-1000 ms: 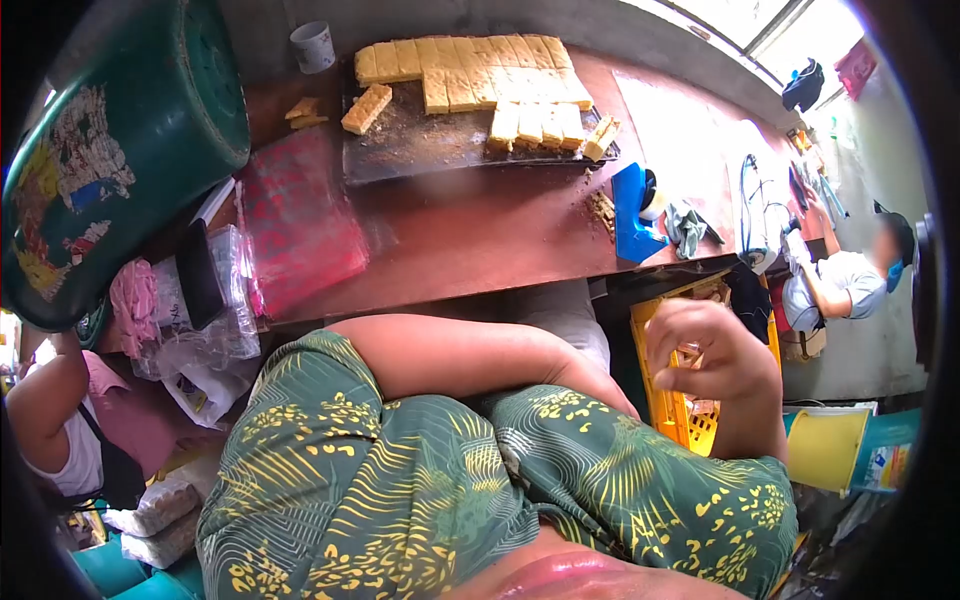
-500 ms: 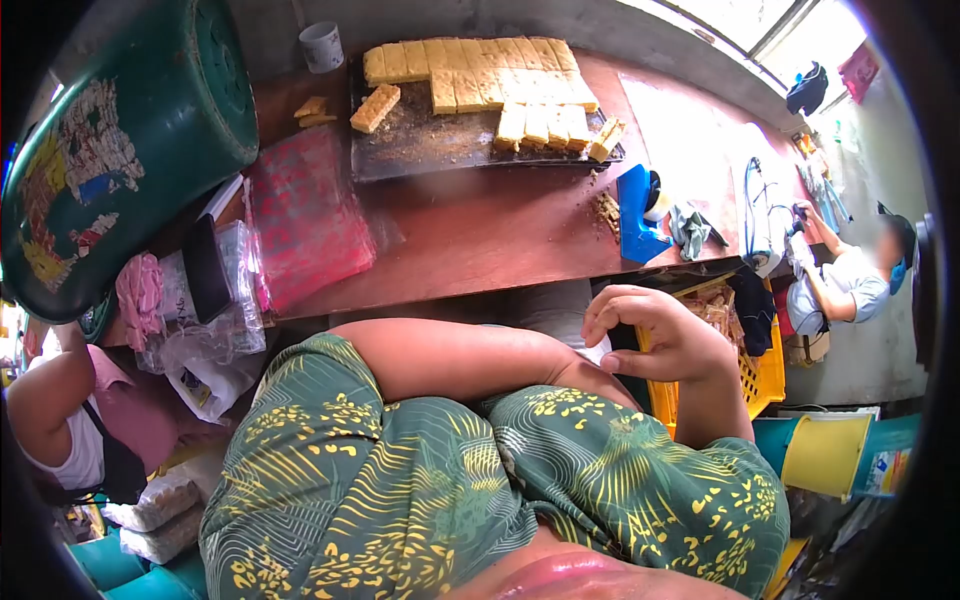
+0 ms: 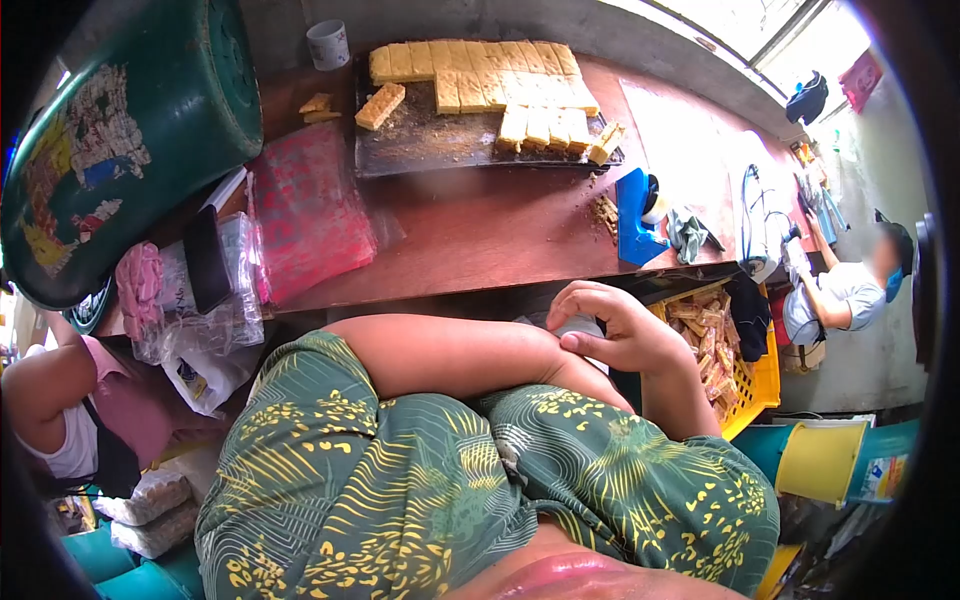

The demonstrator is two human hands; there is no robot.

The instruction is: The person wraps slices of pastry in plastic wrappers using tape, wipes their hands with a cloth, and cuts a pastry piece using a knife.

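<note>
My right hand (image 3: pixel 625 335) is raised in front of my chest, fingers loosely bent and thumb apart from them. Its fingertips are at my left forearm, seemingly touching it, and I see nothing held. My left forearm lies across my body. The left hand is hidden behind the right arm and shirt. Beyond them on the table, a dark baking tray (image 3: pixel 430 150) bears rows of cut yellow cake bars (image 3: pixel 490 75). One loose bar (image 3: pixel 381 106) lies at its left, and another leans at the right corner. Crumbs are scattered on the tray.
Right of the tray stands a blue tape dispenser (image 3: pixel 636 215) beside a grey cloth (image 3: pixel 688 232). A yellow crate (image 3: pixel 765 375) holds wrapped bars (image 3: pixel 708 345). Red plastic sheets (image 3: pixel 310 215), a phone (image 3: pixel 206 262) and a green drum (image 3: pixel 180 130) are left. Two other people are at the sides.
My right hand has moved left, bringing its fingertips to my left forearm. More of the wrapped bars in the crate now shows. The view has shifted slightly.
</note>
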